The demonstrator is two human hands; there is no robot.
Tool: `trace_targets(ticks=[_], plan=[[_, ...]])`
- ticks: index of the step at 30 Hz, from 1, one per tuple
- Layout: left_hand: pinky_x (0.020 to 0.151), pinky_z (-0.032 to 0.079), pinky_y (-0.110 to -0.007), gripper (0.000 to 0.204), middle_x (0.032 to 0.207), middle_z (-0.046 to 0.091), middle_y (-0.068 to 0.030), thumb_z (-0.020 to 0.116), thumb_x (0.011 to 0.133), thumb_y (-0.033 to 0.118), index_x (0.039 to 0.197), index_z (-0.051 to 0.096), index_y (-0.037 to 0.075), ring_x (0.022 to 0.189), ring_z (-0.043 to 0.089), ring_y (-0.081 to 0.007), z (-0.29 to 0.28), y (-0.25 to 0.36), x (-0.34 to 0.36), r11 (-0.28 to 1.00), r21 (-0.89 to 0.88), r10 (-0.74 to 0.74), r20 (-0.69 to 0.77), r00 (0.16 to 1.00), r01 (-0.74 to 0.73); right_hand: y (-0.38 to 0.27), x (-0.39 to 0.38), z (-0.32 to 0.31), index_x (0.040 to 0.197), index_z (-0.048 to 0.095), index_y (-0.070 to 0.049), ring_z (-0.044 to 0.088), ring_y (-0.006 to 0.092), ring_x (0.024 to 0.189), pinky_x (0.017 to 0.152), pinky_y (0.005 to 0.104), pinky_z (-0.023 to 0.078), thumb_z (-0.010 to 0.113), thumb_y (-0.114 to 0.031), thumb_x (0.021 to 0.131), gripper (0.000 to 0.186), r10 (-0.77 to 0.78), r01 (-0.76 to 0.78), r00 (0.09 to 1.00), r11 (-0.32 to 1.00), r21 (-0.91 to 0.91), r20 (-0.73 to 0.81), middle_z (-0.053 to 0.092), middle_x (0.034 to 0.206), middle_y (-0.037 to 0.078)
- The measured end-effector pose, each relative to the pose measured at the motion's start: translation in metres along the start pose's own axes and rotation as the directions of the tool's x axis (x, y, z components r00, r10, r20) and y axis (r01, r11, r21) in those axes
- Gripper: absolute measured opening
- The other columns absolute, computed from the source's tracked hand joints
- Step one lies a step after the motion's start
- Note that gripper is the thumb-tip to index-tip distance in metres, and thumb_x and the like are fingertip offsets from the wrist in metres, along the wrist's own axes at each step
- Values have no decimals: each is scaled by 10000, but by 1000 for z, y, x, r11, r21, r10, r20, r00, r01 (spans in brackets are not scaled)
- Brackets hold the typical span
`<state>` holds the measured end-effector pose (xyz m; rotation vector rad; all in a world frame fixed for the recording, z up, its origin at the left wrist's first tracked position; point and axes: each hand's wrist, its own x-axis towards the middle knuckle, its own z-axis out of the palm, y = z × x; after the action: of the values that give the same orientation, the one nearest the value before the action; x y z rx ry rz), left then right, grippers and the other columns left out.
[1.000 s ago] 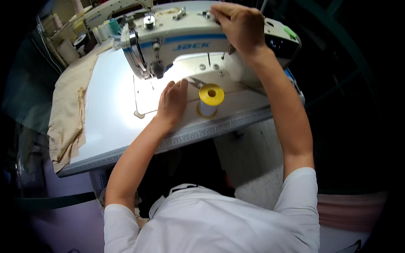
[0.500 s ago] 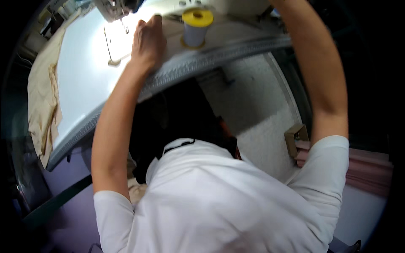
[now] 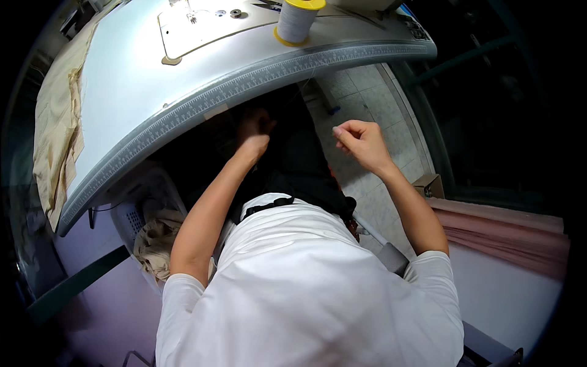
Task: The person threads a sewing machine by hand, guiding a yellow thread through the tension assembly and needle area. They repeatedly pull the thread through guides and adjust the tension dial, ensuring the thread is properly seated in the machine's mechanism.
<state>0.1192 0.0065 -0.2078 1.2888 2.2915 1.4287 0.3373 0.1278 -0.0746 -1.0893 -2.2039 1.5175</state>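
Below the front edge of the sewing table, both my hands are held over my lap. My left hand is in shadow and partly smeared, its fingers curled; what they hold, if anything, is hidden. A faint thread slants from the table edge down toward it. My right hand is further right with thumb and fingertips pinched together; anything between them is too small to make out. On the table above stands a spool of pale thread with yellow ends. Left of it is the sewing machine's needle area.
Two small round metal parts lie beside the needle plate. Beige cloth drapes over the table's left side. A basket with more beige fabric stands below. To the right are a cardboard box and pink cloth.
Both hands have come down off the table to below its front edge, the left from beside the spool, the right from the far right. My view has shifted slightly.
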Motion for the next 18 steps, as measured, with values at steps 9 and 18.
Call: trace_targets(ticks=[9,18], plan=[[484,517,-241,123,815,689,-122,592,1000,117,927,567,21,616,660,-141,-100,137,19,250,-807,-8,551,834,535,-61,4,20,1268,598,60,676,186,1034,586,219,501,401,-376,1079,515,-219,-62,921,734,676,321,689,1158,130],[563,537,-255,167,847,676,-118,614,996,150,936,577,-2,667,651,-152,-137,158,47,189,-887,22,433,901,422,-86,-17,12,1236,564,136,727,264,826,542,242,526,299,-397,1091,612,-230,-296,821,613,733,523,678,1078,293]])
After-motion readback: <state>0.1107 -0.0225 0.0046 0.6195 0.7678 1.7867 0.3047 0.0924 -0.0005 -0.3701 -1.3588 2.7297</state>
